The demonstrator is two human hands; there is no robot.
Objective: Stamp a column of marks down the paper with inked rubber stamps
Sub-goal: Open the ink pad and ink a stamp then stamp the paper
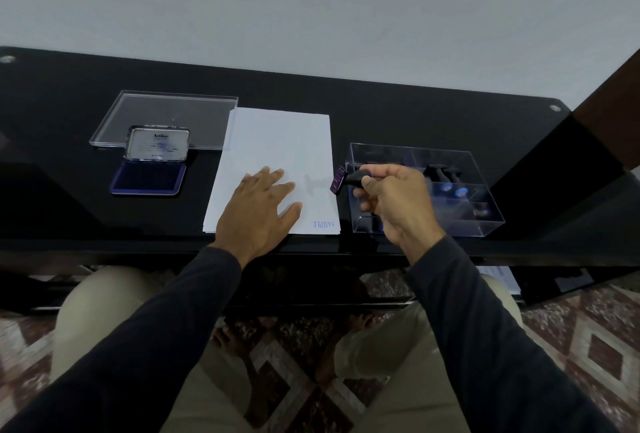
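A white sheet of paper (277,148) lies on the black table, with one blue "SAMPLE" mark (324,224) at its near right corner. My left hand (259,205) rests flat on the paper's near half, fingers spread. My right hand (394,202) grips a black rubber stamp (346,179) by its handle, held in the air just past the paper's right edge, its purple inked face turned left. An open ink pad (147,181) with a blue pad and raised lid sits left of the paper.
A clear plastic box (485,221) with more stamps stands right of the paper, behind my right hand. A clear flat lid (194,114) lies at the back left. The table's front edge (138,249) runs just below the paper; my legs are underneath.
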